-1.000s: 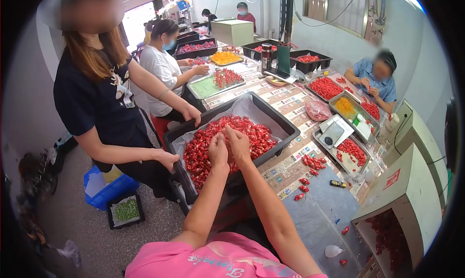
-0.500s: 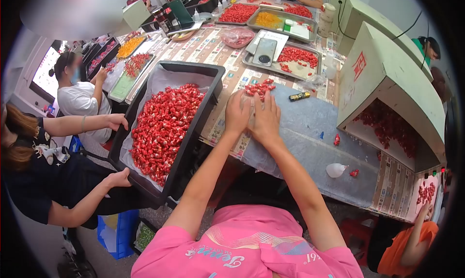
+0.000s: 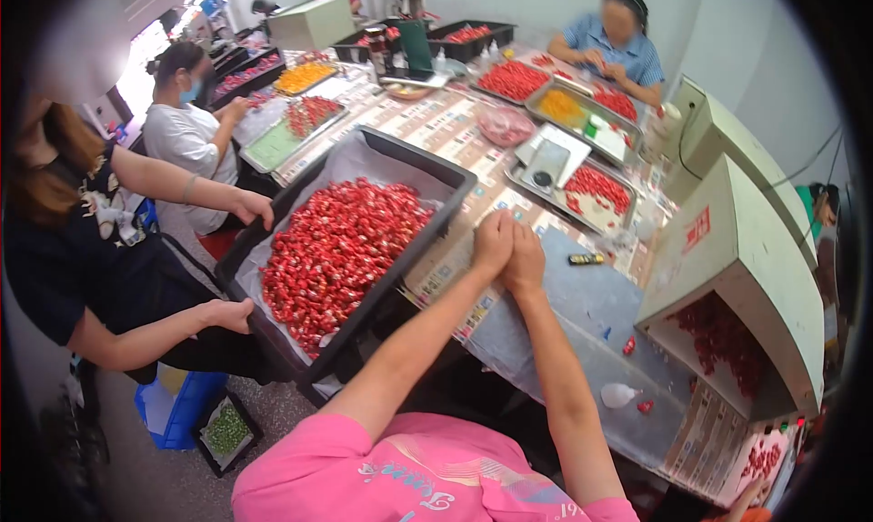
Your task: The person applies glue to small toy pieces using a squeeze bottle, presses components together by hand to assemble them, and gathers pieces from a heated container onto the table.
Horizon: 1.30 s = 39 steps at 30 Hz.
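Observation:
My left hand (image 3: 494, 241) and my right hand (image 3: 524, 260) are pressed together, fingers curled, above the table beside the black tray. What they hold is hidden inside them; the pile of small red pieces seen there before no longer shows. To their left, a person's two hands hold the black tray (image 3: 443, 220), which is lined with white paper and heaped with small red pieces (image 3: 346, 249). Under and right of my hands lies a grey mat (image 3: 591, 326).
A battery-like cylinder (image 3: 586, 259), a white bulb (image 3: 618, 395) and two red pieces are on the mat. A metal tray (image 3: 596, 215) with a phone stands behind, a beige box (image 3: 727, 276) at right. Co-workers sit around the table; a blue crate (image 3: 186, 422) is on the floor.
My hands were spread over red pieces on the mat; now they are cupped together, raised and nearer the black tray. The loose pile is gone from the mat. The view has turned left.

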Motion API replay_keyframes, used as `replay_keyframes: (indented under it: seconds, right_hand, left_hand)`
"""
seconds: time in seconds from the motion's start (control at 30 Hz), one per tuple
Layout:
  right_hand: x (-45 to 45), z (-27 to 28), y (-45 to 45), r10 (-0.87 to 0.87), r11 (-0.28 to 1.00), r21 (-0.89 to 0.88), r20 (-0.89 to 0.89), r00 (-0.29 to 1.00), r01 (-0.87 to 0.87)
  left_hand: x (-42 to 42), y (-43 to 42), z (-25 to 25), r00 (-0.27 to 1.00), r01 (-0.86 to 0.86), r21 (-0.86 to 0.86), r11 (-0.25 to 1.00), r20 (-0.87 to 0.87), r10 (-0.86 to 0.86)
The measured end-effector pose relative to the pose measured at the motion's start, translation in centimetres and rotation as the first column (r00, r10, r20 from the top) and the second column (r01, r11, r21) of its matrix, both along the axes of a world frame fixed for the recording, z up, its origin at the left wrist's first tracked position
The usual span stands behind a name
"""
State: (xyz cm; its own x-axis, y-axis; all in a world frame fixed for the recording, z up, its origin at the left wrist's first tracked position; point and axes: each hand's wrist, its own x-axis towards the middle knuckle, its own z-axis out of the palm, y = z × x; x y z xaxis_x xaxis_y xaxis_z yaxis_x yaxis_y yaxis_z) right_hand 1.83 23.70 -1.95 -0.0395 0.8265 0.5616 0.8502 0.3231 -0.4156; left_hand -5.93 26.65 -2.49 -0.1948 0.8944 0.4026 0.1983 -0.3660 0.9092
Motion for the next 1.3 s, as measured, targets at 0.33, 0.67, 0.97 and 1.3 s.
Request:
replay_keyframes:
  seconds: [0.33, 0.67, 0.97, 1.3]
  right_hand:
    - [-2.1, 1.5, 0.0, -0.038, 0.989, 0.104, -0.495, 0.868, 0.102]
    - [-22.1, 9.1, -2.7, 0.643, 0.750, 0.160, -0.405, 0.650, -0.642]
    - [-2.3, 6.1, -7.2, 0.066, 0.993, 0.109, -0.191, 0.979, -0.046]
    - [1.1, -0.5, -5.5, 0.125, 0.979, -0.149, -0.087, 0.988, -0.137]
  left_hand:
    - [0.3, 0.3, 1.9, 0.579, 0.364, -0.286, 0.886, 0.815, 0.025]
    - [-21.7, -6.8, 7.1, 0.763, -0.424, -0.081, 0.902, 0.505, 0.404]
    - [-14.4, -16.5, 8.7, 0.798, -0.319, 0.468, 0.824, -0.337, 0.500]
    - [-9.4, -10.4, 1.5, 0.659, 0.045, 0.138, 0.989, -0.749, 0.074]
